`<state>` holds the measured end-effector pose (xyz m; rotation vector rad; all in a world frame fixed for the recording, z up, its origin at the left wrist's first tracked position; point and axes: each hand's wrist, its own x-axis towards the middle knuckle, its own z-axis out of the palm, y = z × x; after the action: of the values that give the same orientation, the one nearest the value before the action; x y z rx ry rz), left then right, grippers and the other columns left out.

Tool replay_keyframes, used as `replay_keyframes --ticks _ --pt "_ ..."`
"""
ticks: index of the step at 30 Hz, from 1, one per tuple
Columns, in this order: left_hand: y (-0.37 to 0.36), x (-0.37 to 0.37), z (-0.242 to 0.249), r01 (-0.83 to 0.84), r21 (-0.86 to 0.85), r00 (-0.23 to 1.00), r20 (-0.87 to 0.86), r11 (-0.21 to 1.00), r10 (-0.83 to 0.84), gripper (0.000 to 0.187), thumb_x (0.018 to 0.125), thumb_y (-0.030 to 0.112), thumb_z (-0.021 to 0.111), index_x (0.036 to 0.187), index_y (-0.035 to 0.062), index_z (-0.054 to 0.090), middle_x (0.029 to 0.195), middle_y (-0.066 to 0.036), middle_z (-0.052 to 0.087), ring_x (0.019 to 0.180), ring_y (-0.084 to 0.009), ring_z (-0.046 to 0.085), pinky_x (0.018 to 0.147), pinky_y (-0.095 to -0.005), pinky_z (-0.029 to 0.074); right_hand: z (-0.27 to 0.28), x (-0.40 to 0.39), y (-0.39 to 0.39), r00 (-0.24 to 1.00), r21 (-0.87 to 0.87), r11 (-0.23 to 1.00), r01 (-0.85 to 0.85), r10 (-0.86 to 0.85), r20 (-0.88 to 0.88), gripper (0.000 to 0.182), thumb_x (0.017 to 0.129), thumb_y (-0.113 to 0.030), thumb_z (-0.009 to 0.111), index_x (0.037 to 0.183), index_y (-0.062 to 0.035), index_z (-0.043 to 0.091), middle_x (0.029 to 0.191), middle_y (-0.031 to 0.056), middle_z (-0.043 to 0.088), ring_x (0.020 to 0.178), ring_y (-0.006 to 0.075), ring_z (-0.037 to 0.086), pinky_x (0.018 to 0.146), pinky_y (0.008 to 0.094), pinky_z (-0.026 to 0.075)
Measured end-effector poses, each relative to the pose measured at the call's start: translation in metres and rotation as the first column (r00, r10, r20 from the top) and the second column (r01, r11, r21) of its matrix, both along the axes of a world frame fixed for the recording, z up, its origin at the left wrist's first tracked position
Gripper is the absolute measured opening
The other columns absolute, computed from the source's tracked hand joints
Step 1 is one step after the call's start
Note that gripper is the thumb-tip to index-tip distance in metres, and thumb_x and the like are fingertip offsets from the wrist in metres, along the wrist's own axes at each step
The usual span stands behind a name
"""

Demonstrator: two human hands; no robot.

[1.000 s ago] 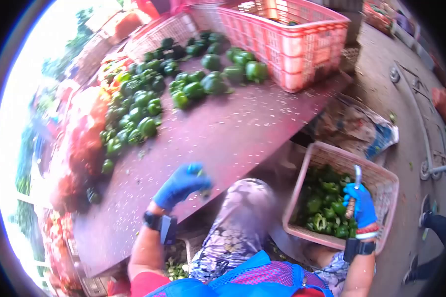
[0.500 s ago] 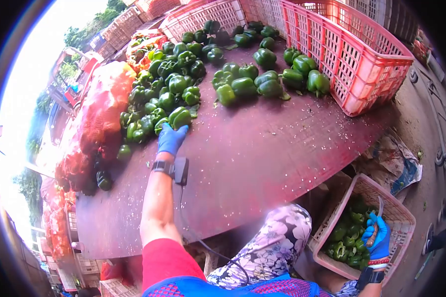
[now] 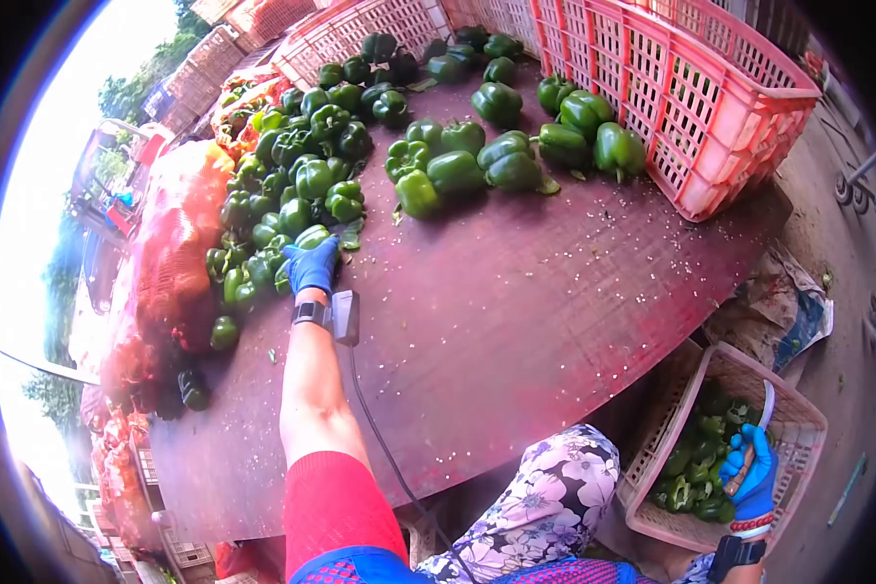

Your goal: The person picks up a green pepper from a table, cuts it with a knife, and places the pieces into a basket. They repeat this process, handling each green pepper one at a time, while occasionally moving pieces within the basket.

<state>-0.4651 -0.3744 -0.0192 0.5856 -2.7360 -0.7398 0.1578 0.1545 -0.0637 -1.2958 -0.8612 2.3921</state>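
Note:
My left hand [image 3: 311, 265], in a blue glove, reaches out to the near end of the green pepper pile. Its fingers are closed round a green bell pepper [image 3: 311, 237], partly hidden by the hand. Down at the right, my right hand [image 3: 752, 474], also gloved in blue, grips a knife [image 3: 769, 403] by its brown handle, the pale curved blade pointing up. That hand is over a pinkish crate [image 3: 642, 530] in which several green peppers [image 3: 696, 477] lie, some of them looking cut.
Several loose peppers [image 3: 455, 171] lie across the dark red table [image 3: 477, 321]. A large red plastic crate [image 3: 691, 127] stands at the back right. Full red mesh sacks [image 3: 180, 224] line the left edge. A cable [image 3: 384, 443] runs from my left wrist device.
My left hand has closed round a pepper at the pile's near end. My right hand still holds the knife over the crate, its blade turned slightly. The whole view has shifted a little.

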Motion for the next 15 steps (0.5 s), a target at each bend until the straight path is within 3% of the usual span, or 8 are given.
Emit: replay_keyframes --ticks 3,5,8,11,13,15 --pt "0.016 0.014 0.004 -0.039 -0.098 0.998 -0.062 0.994 0.033 0.088 0.071 0.052 0.073 0.133 -0.0036 0.043 0.114 -0.032 0.064 0.109 -0.0432 0.063 0.097 -0.0474 0.049 0.009 -0.002 -0.003 1.000 0.008 1.000 -0.014 0.014 -0.019 0.029 0.102 -0.035 0.055 0.117 -0.0120 0.064 0.089 0.0054 0.066 0.052 0.0117 0.050 0.043 0.0286 0.039" --pt "0.028 0.028 0.013 -0.021 -0.232 0.991 -0.130 0.973 -0.009 0.081 0.075 0.048 0.070 0.134 -0.0007 0.044 0.119 -0.030 0.061 0.110 -0.0426 0.062 0.096 -0.0474 0.049 0.009 0.001 -0.003 1.000 0.038 0.999 -0.016 0.016 -0.002 0.029 0.102 -0.035 0.055 0.116 -0.0113 0.063 0.089 0.0054 0.065 0.053 0.0117 0.050 0.043 0.0282 0.038" --pt "0.049 0.043 0.018 -0.010 -0.400 0.998 -0.056 0.917 -0.014 0.081 0.073 0.049 0.073 0.133 0.0024 0.045 0.126 -0.028 0.055 0.115 -0.0422 0.059 0.097 -0.0476 0.049 0.004 0.002 -0.002 0.999 0.080 0.997 -0.006 0.003 0.039 0.030 0.102 -0.036 0.054 0.117 -0.0109 0.063 0.088 0.0050 0.065 0.052 0.0116 0.051 0.042 0.0278 0.038" --pt "0.052 0.029 0.029 0.024 -0.437 0.998 -0.035 0.899 -0.044 0.086 0.070 0.050 0.079 0.134 0.0045 0.044 0.134 -0.027 0.049 0.120 -0.0422 0.055 0.098 -0.0482 0.048 -0.003 0.001 0.000 0.996 0.076 0.997 0.003 -0.010 0.090 0.030 0.102 -0.036 0.054 0.116 -0.0110 0.063 0.087 0.0042 0.065 0.052 0.0109 0.050 0.041 0.0274 0.037" --pt "0.035 0.007 0.025 0.153 -0.351 0.984 -0.029 0.924 -0.174 0.092 0.066 0.049 0.084 0.136 0.0042 0.042 0.131 -0.026 0.051 0.120 -0.0423 0.056 0.099 -0.0473 0.048 -0.009 0.001 0.002 0.992 0.076 0.997 -0.001 -0.009 0.123 0.030 0.102 -0.036 0.054 0.116 -0.0113 0.063 0.087 0.0037 0.065 0.051 0.0104 0.050 0.041 0.0272 0.037" --pt "0.024 -0.008 0.024 0.194 -0.325 0.981 0.052 0.926 -0.187 0.093 0.067 0.050 0.083 0.136 0.0048 0.042 0.130 -0.026 0.053 0.119 -0.0431 0.057 0.099 -0.0471 0.049 -0.015 -0.002 0.001 0.988 0.073 0.997 -0.013 0.002 0.153 0.030 0.102 -0.036 0.055 0.116 -0.0114 0.063 0.087 0.0032 0.065 0.051 0.0099 0.049 0.041 0.0270 0.037"
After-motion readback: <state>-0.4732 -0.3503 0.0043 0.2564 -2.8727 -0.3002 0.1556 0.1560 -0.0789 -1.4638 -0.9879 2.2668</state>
